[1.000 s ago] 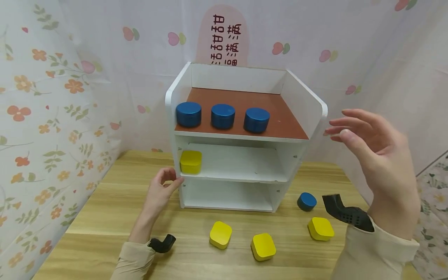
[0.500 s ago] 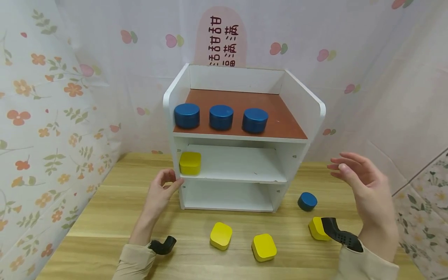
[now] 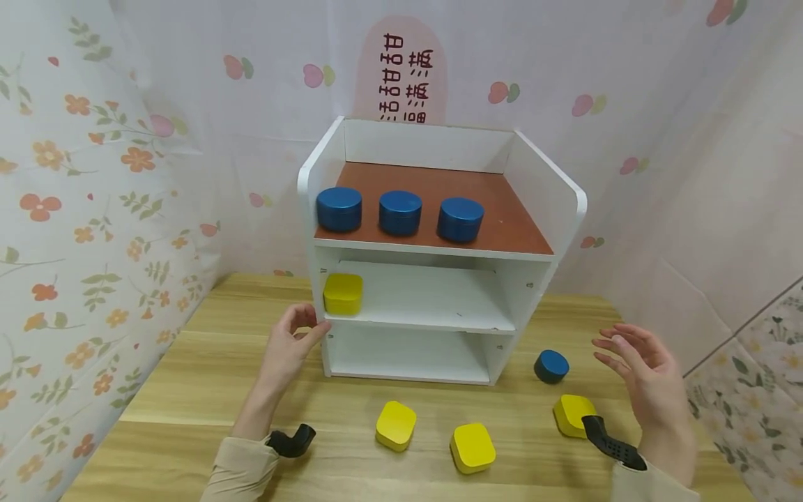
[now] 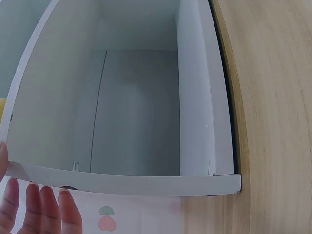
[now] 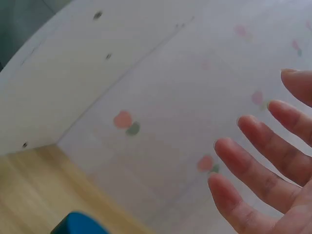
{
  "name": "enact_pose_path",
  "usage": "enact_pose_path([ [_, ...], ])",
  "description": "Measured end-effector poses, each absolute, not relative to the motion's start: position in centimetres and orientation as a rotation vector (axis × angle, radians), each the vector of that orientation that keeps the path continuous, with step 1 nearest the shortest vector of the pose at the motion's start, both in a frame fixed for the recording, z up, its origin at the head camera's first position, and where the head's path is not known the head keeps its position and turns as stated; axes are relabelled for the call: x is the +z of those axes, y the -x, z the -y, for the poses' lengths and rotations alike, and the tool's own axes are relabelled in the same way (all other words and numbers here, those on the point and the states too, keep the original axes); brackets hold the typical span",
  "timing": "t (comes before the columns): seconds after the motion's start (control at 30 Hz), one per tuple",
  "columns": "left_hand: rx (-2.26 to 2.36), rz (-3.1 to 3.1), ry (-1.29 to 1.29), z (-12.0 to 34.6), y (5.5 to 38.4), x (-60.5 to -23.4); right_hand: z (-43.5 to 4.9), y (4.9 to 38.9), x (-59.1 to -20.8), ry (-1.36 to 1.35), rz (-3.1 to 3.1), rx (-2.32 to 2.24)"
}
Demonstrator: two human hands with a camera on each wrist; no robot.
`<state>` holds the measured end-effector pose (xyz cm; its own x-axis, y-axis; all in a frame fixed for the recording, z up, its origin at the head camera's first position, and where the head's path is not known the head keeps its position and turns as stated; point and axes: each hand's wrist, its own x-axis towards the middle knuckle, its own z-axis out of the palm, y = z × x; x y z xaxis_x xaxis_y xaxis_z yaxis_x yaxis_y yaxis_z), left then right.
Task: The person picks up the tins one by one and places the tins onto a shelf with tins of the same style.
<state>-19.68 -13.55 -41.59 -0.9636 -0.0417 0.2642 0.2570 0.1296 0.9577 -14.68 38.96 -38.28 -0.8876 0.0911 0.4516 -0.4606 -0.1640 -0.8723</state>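
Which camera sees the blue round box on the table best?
The head view: the blue round box shows whole there, on the table. The right wrist view has only a piece, cut off by its bottom edge; the left wrist view shows none of it.

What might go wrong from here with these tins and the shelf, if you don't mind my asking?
The three blue tins on top stand near the open front edge, so a jolt might knock one off.

The left hand holds the left side of the shelf; a sudden tug could shift it.

In the head view, the black wrist piece overlaps the rightmost yellow tin; a low reach by the right hand might bump it.
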Motion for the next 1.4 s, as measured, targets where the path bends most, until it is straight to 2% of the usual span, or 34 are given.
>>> enact_pose_path([
  [0.33,-1.909,2.195,0.187,13.8,19.5,-41.6,-39.9,16.6,-41.9,-0.192,1.941,2.150],
  [0.87,-1.909,2.199,0.203,13.6,19.3,-41.6,-39.7,17.1,-42.7,0.219,2.477,1.856],
  [1.4,-1.913,2.209,0.200,13.5,19.4,-41.4,-38.3,18.8,-43.4,0.142,2.847,1.517],
])
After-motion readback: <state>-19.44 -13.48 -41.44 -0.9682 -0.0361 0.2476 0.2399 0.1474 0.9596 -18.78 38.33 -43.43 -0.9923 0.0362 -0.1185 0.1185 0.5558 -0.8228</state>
